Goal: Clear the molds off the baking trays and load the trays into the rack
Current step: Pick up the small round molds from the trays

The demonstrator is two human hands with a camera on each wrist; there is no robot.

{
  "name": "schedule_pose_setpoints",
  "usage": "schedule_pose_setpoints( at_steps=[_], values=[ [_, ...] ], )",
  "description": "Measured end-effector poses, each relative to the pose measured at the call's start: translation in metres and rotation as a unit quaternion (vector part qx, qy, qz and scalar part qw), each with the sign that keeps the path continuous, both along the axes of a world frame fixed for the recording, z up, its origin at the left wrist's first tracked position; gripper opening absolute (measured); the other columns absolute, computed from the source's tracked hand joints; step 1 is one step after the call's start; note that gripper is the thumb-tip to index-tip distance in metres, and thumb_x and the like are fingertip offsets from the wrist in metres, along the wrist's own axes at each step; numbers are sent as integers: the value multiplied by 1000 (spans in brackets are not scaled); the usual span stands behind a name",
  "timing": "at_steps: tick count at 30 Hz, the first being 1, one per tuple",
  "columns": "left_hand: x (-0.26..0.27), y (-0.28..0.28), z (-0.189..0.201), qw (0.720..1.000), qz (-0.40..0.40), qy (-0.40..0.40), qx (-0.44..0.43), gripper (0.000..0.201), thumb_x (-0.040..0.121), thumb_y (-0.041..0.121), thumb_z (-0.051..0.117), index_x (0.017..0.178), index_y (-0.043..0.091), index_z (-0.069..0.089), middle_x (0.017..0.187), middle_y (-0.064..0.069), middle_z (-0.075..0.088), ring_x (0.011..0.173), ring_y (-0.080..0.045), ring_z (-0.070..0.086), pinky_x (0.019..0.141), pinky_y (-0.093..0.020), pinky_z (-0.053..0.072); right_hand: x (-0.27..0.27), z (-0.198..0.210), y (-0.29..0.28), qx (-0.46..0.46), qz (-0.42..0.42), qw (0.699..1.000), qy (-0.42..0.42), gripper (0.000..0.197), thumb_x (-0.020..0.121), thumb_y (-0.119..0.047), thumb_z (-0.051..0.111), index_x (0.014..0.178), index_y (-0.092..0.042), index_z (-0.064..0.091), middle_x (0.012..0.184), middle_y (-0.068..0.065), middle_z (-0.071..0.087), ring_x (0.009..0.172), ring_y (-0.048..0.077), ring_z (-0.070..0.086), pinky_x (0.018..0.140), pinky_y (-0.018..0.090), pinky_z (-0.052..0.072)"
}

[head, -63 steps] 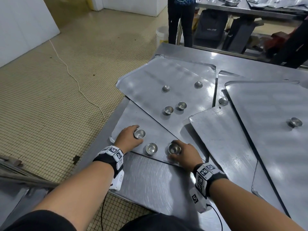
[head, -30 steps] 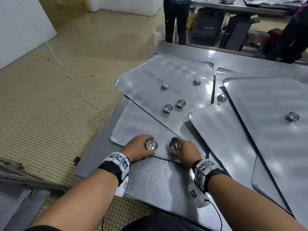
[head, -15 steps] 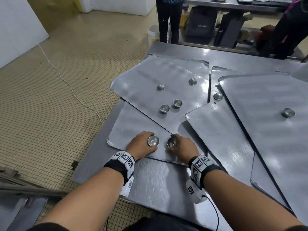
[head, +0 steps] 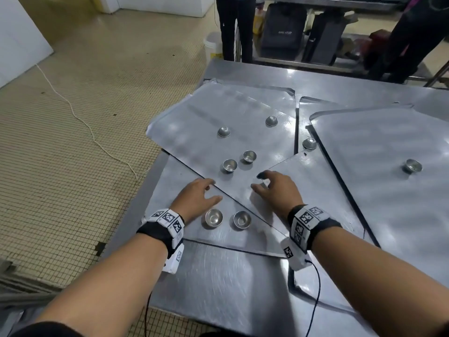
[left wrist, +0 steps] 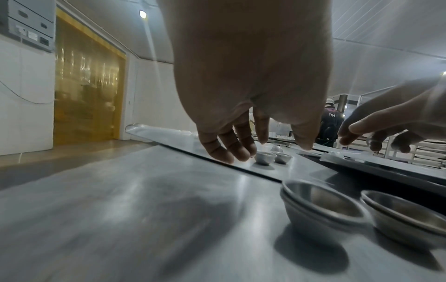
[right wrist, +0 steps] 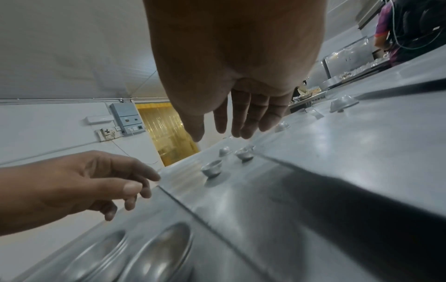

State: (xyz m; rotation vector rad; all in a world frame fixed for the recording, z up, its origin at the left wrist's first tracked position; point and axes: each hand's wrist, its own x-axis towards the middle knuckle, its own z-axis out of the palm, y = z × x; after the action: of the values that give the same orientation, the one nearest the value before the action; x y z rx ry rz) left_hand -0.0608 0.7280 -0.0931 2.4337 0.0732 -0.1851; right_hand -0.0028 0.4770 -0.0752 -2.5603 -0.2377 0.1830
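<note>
Two small metal molds [head: 213,218] [head: 242,220] stand side by side on the nearest baking tray [head: 175,181], just behind my hands. In the left wrist view the left one [left wrist: 321,208] looks like two nested cups. My left hand [head: 213,190] is open and empty over the edge of the overlapping upper tray [head: 218,105]. My right hand [head: 258,182] is also open and empty, fingers spread above that tray. Ahead of both hands sit two more upright molds [head: 229,165] [head: 249,156]. Two upturned molds [head: 223,131] [head: 271,121] lie farther back.
Several trays overlap on the steel table [head: 243,283]. Another mold [head: 309,143] sits on a tray behind the right-hand tray [head: 315,186], and one [head: 412,166] on the big far-right tray [head: 376,142]. People [head: 234,27] stand beyond the table. The tiled floor [head: 73,142] drops off on the left.
The left hand moved its mold beside the right one, three loose molds becoming two. Both hands have let go and moved forward over the upper tray.
</note>
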Motion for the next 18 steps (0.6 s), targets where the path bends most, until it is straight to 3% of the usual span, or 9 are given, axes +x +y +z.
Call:
schedule_pose_setpoints(
  at_steps=[5,9,18],
  values=[
    [44,-4,5,1000,-5,-10,16,57,87,43,72,137,20,55,124,-1,60,104,-14,58,92,-31,49,52,7,2,1,2,1000,-1,41,88,-43,69,122,-21,66,123,1,67,104,22,65,89,39,52],
    [72,-14,1,1000,-9,-3,28,63,88,39,71,144,18,49,135,-3,54,119,-20,57,97,-32,46,86,-2,8,-16,20,999,29,46,87,-42,68,127,-21,61,124,7,64,110,25,60,88,35,48],
    [110,-27,-24,998,-2,17,57,73,86,41,73,148,17,44,148,-1,48,133,-23,46,108,-32,37,131,-47,20,-2,48,995,86,72,81,-39,74,144,-20,46,143,9,52,127,31,51,104,39,44]
  ],
)
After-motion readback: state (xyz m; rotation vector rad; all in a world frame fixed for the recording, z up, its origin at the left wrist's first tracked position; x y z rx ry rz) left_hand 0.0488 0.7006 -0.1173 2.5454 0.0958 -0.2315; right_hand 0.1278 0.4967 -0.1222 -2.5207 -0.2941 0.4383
